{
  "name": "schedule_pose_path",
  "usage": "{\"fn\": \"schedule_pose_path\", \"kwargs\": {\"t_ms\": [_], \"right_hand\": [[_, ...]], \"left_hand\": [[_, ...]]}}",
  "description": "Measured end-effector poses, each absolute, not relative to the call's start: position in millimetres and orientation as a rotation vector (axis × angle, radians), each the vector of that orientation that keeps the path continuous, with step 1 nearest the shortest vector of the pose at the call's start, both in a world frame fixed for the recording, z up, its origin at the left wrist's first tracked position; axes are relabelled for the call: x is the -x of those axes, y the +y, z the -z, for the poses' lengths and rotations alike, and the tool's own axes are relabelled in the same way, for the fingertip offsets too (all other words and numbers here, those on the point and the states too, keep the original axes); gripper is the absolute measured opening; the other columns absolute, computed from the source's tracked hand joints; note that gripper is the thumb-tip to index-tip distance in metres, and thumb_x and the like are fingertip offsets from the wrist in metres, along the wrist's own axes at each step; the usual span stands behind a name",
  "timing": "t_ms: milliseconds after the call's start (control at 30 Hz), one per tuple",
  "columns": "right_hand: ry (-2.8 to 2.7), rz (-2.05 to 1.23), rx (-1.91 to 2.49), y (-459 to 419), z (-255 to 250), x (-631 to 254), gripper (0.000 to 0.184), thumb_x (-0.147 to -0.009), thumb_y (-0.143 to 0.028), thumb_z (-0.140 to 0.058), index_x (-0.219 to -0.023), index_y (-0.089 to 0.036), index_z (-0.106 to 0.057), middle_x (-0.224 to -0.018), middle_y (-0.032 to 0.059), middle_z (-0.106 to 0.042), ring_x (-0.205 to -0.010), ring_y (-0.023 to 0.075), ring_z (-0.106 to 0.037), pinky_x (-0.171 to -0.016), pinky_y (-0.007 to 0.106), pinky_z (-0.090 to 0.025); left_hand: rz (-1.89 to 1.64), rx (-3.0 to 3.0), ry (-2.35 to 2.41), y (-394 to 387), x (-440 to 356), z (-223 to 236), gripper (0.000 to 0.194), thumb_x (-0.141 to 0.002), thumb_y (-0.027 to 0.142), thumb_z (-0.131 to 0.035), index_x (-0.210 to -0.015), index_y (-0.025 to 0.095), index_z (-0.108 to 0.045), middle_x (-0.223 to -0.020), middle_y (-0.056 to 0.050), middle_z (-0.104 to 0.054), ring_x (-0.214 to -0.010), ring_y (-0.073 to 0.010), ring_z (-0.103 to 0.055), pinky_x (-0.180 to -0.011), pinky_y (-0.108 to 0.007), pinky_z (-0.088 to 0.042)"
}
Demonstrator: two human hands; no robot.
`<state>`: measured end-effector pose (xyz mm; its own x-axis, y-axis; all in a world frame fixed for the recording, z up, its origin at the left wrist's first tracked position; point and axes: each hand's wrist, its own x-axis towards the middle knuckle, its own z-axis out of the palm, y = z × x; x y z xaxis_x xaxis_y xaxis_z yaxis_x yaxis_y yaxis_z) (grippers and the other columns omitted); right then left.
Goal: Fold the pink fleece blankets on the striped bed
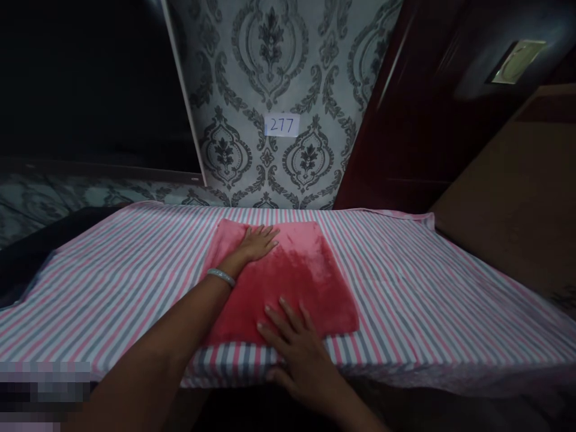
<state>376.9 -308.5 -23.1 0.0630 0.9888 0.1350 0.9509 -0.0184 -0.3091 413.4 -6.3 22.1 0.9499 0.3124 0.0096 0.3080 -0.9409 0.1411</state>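
Observation:
A red, plush, folded cloth [288, 270] lies flat in a rough square on the striped tablecloth [405, 288]. My left hand [258, 243] rests on its far left part, fingers spread and pointing right; a silvery bracelet circles that wrist. Over the cloth's near edge lies my right hand [297, 348], its fingers apart and their tips on the red pile. The right thumb is beside the table's front edge. Neither hand grips anything. Lighter and darker patches show in the pile, with the far and right parts paler.
Behind the table is patterned wallpaper [270, 66] with a paper label [281, 125] reading 277. A large dark screen [90, 90] hangs at the left. To the right stand a dark red glossy panel [418, 108] and a brown board-like surface [517, 198]. A black object [27, 258] sits left.

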Motion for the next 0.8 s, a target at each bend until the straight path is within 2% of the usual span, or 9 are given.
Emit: {"fn": "schedule_pose_path", "kwargs": {"t_ms": [133,200,267,400,533,600,700,800], "right_hand": [[-1.935,-0.171,1.96,-318,15,-381,0.065,-0.099,-0.055,-0.052,-0.158,-0.036,-0.031,-0.164,0.0021,-0.031,-0.153,0.0272,-0.02,-0.124,0.056,-0.015],[-1.857,-0.087,1.953,-316,6,-393,0.059,-0.101,-0.049,-0.049,-0.156,-0.031,-0.038,-0.158,0.0056,-0.041,-0.149,0.0247,-0.031,-0.124,0.052,-0.019],[-1.737,0.045,2.002,-311,-4,-411,0.053,-0.102,-0.042,-0.047,-0.153,-0.026,-0.044,-0.154,0.008,-0.047,-0.146,0.0247,-0.036,-0.123,0.051,-0.022],[-1.607,0.18,2.164,-293,-22,-446,0.049,-0.103,-0.033,-0.044,-0.15,-0.024,-0.047,-0.156,0.0084,-0.045,-0.148,0.0261,-0.032,-0.122,0.053,-0.023],[-1.6,0.135,2.322,-272,-25,-462,0.053,-0.103,-0.038,-0.046,-0.154,-0.025,-0.041,-0.162,0.0082,-0.034,-0.151,0.0297,-0.025,-0.122,0.056,-0.019],[-1.611,0.091,2.368,-268,-19,-462,0.056,-0.103,-0.044,-0.047,-0.156,-0.03,-0.037,-0.164,0.0062,-0.029,-0.153,0.0321,-0.02,-0.122,0.06,-0.017],[-1.597,0.083,2.371,-273,-4,-455,0.056,-0.103,-0.048,-0.045,-0.157,-0.036,-0.034,-0.166,0.0013,-0.023,-0.154,0.032,-0.013,-0.122,0.061,-0.014],[-1.605,0.094,2.346,-289,12,-444,0.061,-0.101,-0.048,-0.049,-0.158,-0.038,-0.03,-0.167,-0.002,-0.02,-0.155,0.0327,-0.008,-0.122,0.062,-0.014]], "left_hand": [[-0.069,-2.971,0.478,-6,-414,-20,0.059,-0.102,0.051,-0.027,-0.157,0.032,-0.031,-0.167,-0.006,-0.023,-0.154,-0.0321,-0.018,-0.121,-0.063,-0.011],[-0.056,-2.975,0.484,-6,-414,-22,0.06,-0.102,0.051,-0.027,-0.158,0.03,-0.031,-0.167,-0.007,-0.023,-0.154,-0.0329,-0.019,-0.121,-0.063,-0.012],[-0.037,-2.977,0.488,-6,-414,-27,0.06,-0.102,0.052,-0.029,-0.157,0.029,-0.033,-0.166,-0.008,-0.025,-0.153,-0.0339,-0.021,-0.12,-0.063,-0.013],[-0.059,-2.988,0.476,-15,-426,-47,0.061,-0.1,0.056,-0.03,-0.155,0.03,-0.037,-0.165,-0.01,-0.03,-0.152,-0.0358,-0.024,-0.119,-0.065,-0.012],[-0.047,-2.997,0.13,-41,-456,-59,0.058,-0.101,0.055,-0.027,-0.156,0.037,-0.031,-0.168,-0.001,-0.022,-0.155,-0.0281,-0.014,-0.123,-0.059,-0.006],[0.019,-2.979,-0.025,-54,-470,-54,0.056,-0.101,0.053,-0.029,-0.156,0.039,-0.032,-0.168,0.001,-0.02,-0.156,-0.0291,-0.012,-0.122,-0.062,-0.007],[0.014,-2.974,-0.018,-63,-482,-35,0.056,-0.101,0.053,-0.032,-0.155,0.039,-0.034,-0.168,0.0,-0.024,-0.155,-0.0331,-0.014,-0.119,-0.067,-0.009],[-0.07,-2.964,-0.014,-62,-484,-17,0.056,-0.101,0.055,-0.031,-0.155,0.038,-0.034,-0.166,-0.001,-0.028,-0.155,-0.0334,-0.013,-0.12,-0.067,-0.009]]}}
